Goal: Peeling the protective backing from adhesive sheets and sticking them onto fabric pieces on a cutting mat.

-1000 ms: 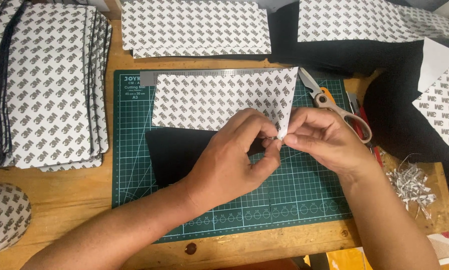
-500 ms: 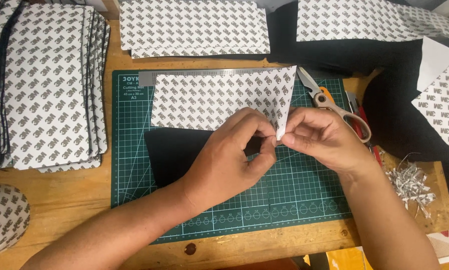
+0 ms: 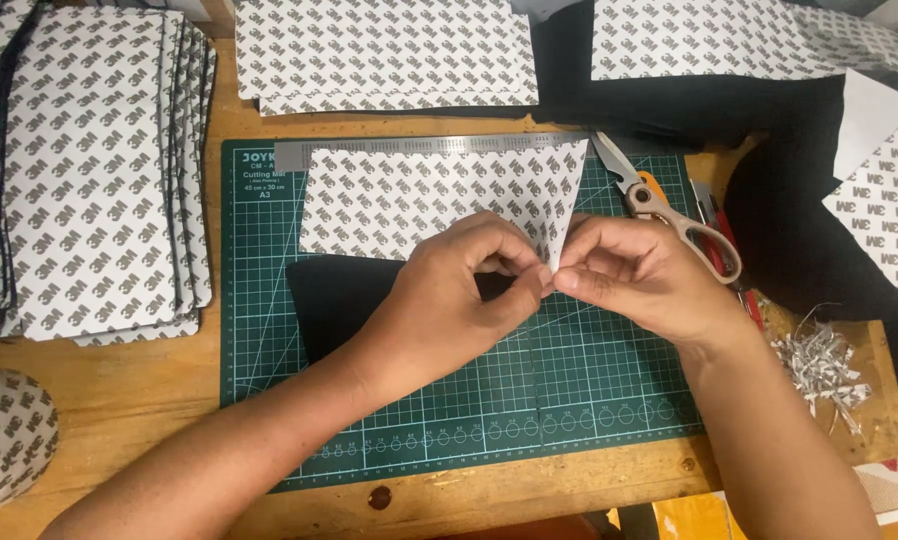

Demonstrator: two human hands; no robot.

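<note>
On a green cutting mat point(image 3: 589, 370) lies a black sheet point(image 3: 339, 300) whose white printed backing paper point(image 3: 419, 195) is partly peeled up and folded back toward the far side. My left hand point(image 3: 459, 290) and my right hand point(image 3: 634, 275) meet at the lower right corner of that piece. The fingertips of both hands pinch the corner, the right on the pointed tip of the backing paper, the left on the black layer beside it.
A steel ruler point(image 3: 429, 150) lies along the mat's far edge. Scissors point(image 3: 679, 215) rest at the mat's right. Stacks of printed sheets sit at left point(image 3: 89, 170) and at the back point(image 3: 384, 50). Paper shreds point(image 3: 819, 365) lie at right on the wooden table point(image 3: 119, 390).
Almost nothing differs: both hands stay pinched on the same corner, with only slight finger shifts.
</note>
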